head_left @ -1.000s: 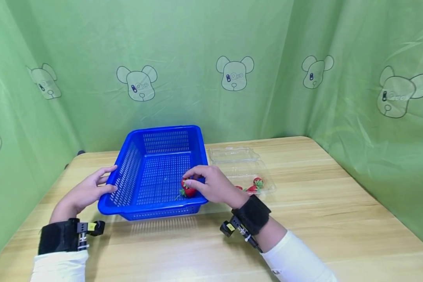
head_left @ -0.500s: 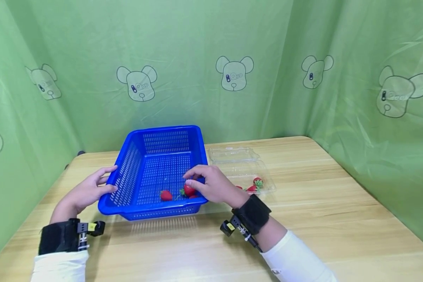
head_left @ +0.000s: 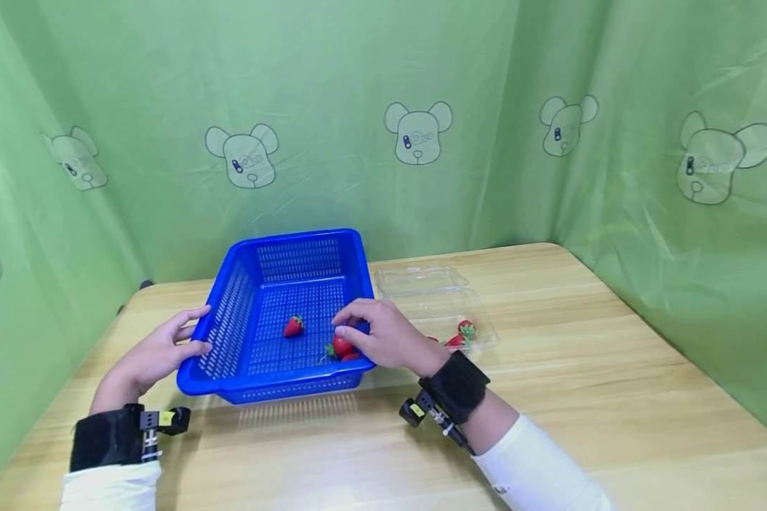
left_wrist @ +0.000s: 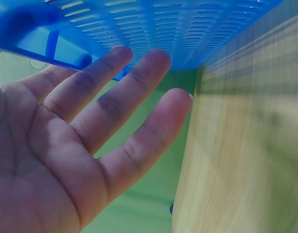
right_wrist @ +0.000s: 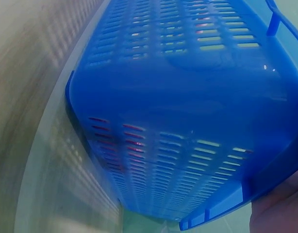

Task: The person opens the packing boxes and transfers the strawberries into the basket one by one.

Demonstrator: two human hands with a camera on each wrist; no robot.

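- A wide tabletop of pale, yellowish wood-grain board (head_left: 550,411) with streaks running along it and a rounded far right corner.
- Toward its far left part, a deep rectangular blue plastic basket with slotted walls (head_left: 275,382); whether the whole base rests on the wood cannot be told.
- Just in front of the basket, its striped shadow (head_left: 297,411) falls across the board.
- Just right of the basket, a clear, thin plastic hinged box (head_left: 431,305) lies open, its lid (head_left: 420,281) folded out toward the far edge.
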